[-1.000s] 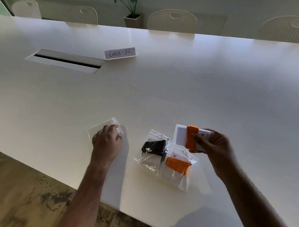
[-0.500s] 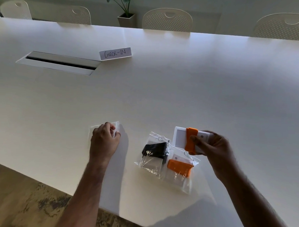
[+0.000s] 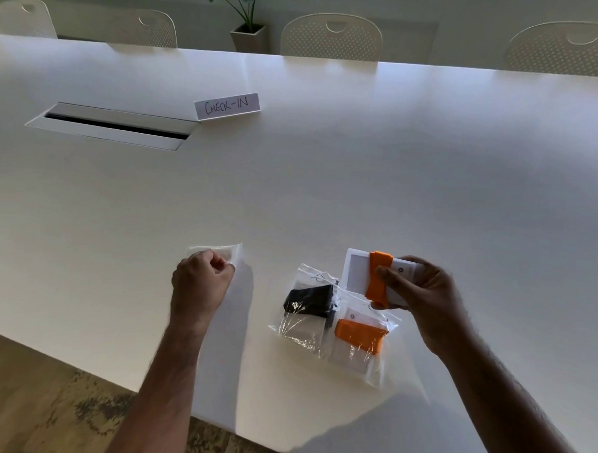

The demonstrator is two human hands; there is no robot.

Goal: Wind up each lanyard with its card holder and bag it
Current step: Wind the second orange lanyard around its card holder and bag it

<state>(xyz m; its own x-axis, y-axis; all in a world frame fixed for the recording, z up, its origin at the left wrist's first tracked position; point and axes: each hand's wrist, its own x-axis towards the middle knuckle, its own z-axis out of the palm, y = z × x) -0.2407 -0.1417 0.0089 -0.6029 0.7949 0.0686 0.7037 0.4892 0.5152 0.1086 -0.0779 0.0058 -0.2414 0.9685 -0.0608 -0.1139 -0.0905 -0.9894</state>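
While an empty clear bag (image 3: 226,254) is pinched by the curled left hand (image 3: 201,283), a card holder (image 3: 359,275) wound with an orange lanyard (image 3: 377,279) is gripped by the right hand (image 3: 421,296). Two filled bags (image 3: 334,325) are seen between them.

The table (image 3: 361,181) is plain white; the card holder (image 3: 359,275) is white too, wound with a bright orange lanyard (image 3: 377,279); one clear bag (image 3: 302,313) shows a black lanyard over a pale card; the neighbouring clear bag (image 3: 361,345) shows an orange one over white; the empty bag (image 3: 236,254) is transparent; the sign (image 3: 227,105) is white with dark handwriting; the chairs (image 3: 331,36) are white with dotted perforations; the floor (image 3: 43,403) is mottled brown.
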